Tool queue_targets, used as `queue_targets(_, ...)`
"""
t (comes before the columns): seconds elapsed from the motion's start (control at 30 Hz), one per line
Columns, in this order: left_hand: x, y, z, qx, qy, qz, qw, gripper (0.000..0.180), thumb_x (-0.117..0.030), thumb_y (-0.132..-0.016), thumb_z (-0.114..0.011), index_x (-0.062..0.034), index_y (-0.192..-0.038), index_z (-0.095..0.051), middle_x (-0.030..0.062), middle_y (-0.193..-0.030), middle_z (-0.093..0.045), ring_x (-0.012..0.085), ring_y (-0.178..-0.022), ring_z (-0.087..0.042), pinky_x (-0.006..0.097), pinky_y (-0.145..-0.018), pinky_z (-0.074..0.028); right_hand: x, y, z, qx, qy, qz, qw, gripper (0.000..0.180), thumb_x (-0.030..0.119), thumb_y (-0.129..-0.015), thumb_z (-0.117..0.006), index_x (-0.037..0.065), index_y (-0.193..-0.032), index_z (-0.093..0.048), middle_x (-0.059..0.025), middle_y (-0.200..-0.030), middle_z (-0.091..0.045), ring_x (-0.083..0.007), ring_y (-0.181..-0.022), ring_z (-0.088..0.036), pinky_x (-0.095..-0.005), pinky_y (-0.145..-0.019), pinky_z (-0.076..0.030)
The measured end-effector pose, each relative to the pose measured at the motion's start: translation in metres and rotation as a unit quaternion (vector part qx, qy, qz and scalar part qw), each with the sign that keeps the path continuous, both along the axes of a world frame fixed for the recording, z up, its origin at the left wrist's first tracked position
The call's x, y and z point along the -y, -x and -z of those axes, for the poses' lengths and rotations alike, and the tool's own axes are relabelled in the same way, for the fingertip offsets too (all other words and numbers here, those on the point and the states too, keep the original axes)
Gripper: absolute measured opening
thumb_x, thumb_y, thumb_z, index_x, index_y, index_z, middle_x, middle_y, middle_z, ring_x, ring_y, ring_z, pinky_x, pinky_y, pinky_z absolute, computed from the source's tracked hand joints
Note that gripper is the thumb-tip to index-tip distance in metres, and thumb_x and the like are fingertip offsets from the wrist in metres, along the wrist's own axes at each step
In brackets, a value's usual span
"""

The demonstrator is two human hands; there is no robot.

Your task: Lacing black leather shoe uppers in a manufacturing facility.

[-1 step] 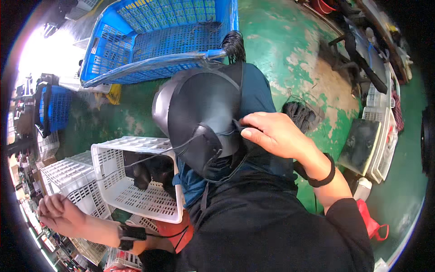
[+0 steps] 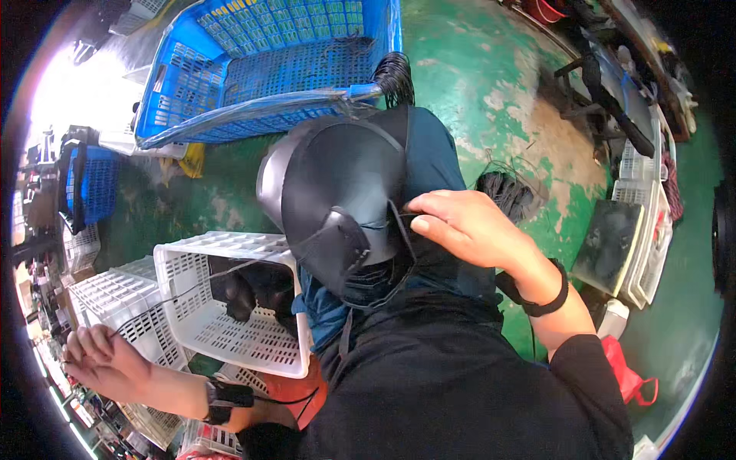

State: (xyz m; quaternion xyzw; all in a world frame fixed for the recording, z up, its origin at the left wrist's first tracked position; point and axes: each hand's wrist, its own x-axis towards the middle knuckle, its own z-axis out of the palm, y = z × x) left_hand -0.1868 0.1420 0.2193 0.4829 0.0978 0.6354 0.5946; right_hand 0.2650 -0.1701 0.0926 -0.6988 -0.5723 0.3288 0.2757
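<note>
Right hand (image 2: 468, 226) pinches the thread at the black shell (image 2: 337, 199); left hand (image 2: 100, 356) grips its far end and should keep it taut.

Left hand (image 2: 103, 360) fingertips blurred near the rim, thin thread (image 2: 192, 287) barely traceable — dark items (image 2: 245, 291) in white crate (image 2: 222, 337) indistinct

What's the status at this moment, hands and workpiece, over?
Right hand pinching at black leather piece on lap. Left hand out wide, pulling thread taut. White basket beside knee; nothing blocking.
</note>
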Motion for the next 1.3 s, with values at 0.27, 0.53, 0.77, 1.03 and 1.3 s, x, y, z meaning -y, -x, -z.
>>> queue_targets(0.27, 0.022, -0.031, -0.014, -0.119, 0.015, -0.076, 0.990, 0.029, -0.024, -0.111, -0.056, 0.0048, -0.112, -0.057, 0.0025, -0.089, -0.032, 0.0131, -0.074, -0.030, 0.030, -0.061, -0.026, 0.102, -0.105, -0.064, 0.058, 0.110, 0.112, 0.986, 0.014, 0.015, -0.097, -0.070, 0.001, -0.096, -0.070, -0.0084, -0.081, -0.067, -0.0184, -0.077, -0.065, -0.0337, -0.069, -0.051)
queue_targets(0.53, 0.025, -0.092, -0.042, -0.105, -0.071, 0.093, 0.988, 0.025, -0.024, -0.113, -0.049, -0.0028, -0.105, -0.059, 0.0021, -0.089, -0.033, 0.0129, -0.075, -0.031, 0.030, -0.067, -0.028, 0.119, -0.119, -0.109, -0.105, -0.199, 0.333, 0.916, 0.018, 0.017, -0.104, -0.066, 0.001, -0.109, -0.074, 0.0064, -0.080, -0.057, -0.0026, -0.069, -0.049, -0.0194, -0.062, -0.037)
queue_targets(0.77, 0.122, -0.265, 0.014, -0.519, -0.359, 0.124, 0.766, 0.035, -0.020, -0.080, -0.084, -0.0050, -0.110, -0.075, 0.0124, -0.096, -0.069, 0.0284, -0.092, -0.068, 0.038, -0.082, -0.054, 0.009, -0.067, -0.109, -0.340, -0.447, 0.205, 0.802, 0.023, 0.022, -0.106, -0.062, 0.000, -0.108, -0.069, -0.0074, -0.093, -0.070, -0.0131, -0.078, -0.066, -0.0270, -0.072, -0.055)
queue_targets(1.03, 0.135, -0.289, 0.105, -0.571, -0.445, 0.177, 0.666, 0.030, -0.027, -0.085, -0.078, -0.0053, -0.105, -0.072, 0.0118, -0.103, -0.065, 0.0341, -0.102, -0.064, 0.046, -0.089, -0.050, 0.024, -0.069, -0.122, -0.513, -0.456, 0.096, 0.721, 0.025, 0.029, -0.113, -0.051, 0.008, -0.102, -0.058, -0.0045, -0.100, -0.061, -0.0121, -0.074, -0.054, -0.0322, -0.074, -0.049)
queue_targets(1.3, 0.135, -0.285, 0.105, -0.560, -0.365, 0.171, 0.723, 0.018, -0.019, -0.088, -0.076, -0.0043, -0.098, -0.072, 0.0111, -0.097, -0.068, 0.0316, -0.095, -0.066, 0.042, -0.084, -0.050, 0.044, -0.082, -0.131, -0.460, -0.496, 0.131, 0.725, 0.032, 0.033, -0.114, -0.050, 0.005, -0.099, -0.057, -0.0040, -0.091, -0.057, -0.0063, -0.060, -0.039, -0.0228, -0.053, -0.039)
